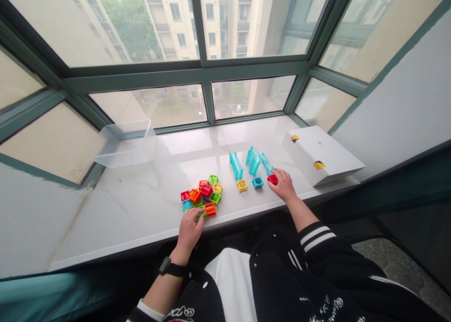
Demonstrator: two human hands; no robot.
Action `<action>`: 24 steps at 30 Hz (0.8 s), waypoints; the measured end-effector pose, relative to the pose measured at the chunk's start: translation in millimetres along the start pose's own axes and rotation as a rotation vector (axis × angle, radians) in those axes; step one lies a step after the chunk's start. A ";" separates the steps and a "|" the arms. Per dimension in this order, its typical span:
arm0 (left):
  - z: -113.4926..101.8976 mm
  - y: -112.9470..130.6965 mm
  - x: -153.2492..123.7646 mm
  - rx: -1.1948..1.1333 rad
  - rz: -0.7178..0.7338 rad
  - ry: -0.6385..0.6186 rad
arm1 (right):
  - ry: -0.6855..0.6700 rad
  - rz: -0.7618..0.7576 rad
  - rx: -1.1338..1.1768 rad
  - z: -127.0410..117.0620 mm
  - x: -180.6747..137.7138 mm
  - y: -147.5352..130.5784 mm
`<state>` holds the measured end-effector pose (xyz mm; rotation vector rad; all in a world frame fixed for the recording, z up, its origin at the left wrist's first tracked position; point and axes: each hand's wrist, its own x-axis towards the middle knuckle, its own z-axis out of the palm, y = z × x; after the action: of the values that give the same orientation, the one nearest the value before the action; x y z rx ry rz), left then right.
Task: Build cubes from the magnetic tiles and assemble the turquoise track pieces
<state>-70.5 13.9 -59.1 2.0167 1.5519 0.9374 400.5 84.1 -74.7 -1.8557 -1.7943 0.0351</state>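
My right hand [283,185] has its fingers closed on a red block [272,179] at the near end of a slim turquoise track piece [267,163]. Left of it lie a blue block [257,182] and a yellow block [242,186], each below another turquoise piece: a curved one [252,160] and a straight one [236,165]. At the near edge of a heap of coloured blocks [206,190], my left hand [190,228] rests with its fingertips on a green block [200,214], next to an orange block [210,209]. Its fingers partly hide what they touch.
A clear plastic bin [130,146] stands at the back left of the white marble sill [141,204]. At the right sits a white box [322,155] with yellow-and-black tape tabs. Green-framed windows [183,74] enclose the sill, whose front edge runs close to my body.
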 end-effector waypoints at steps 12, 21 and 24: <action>1.9 3.4 -1.2 0.013 0.021 0.020 | -0.266 -0.121 -0.057 16.2 18.3 -41.5; 2.4 5.2 -1.3 0.026 0.015 0.014 | -0.298 -0.102 -0.063 15.3 18.7 -40.8; 2.6 4.1 -1.8 0.026 0.019 0.016 | -0.297 -0.100 -0.068 15.4 19.2 -40.6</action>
<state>-66.1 11.2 -58.5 2.0494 1.5639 0.9476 359.4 105.8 -64.7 -1.8838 -2.1098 0.2262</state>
